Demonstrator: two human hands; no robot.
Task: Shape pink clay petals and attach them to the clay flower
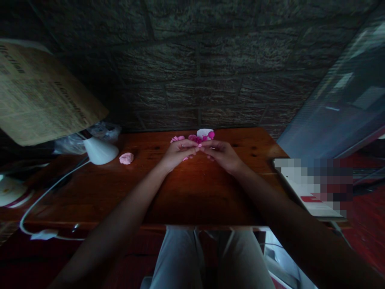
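A small pink piece [200,145], soft-looking, sits between the fingertips of both hands, just above the wooden table [192,192]. The left hand [181,151] and right hand [221,153] meet there, thumbs and forefingers nearly closed, pinching it from either side. The step in hand seems to be working this piece with the fingers; the next move probably calls for light, even pressure. Just behind lie pink and magenta petal-like pieces [192,137] beside a white object [205,131]; leftward, a pink lump [126,158] rests near the lamp base [102,151].
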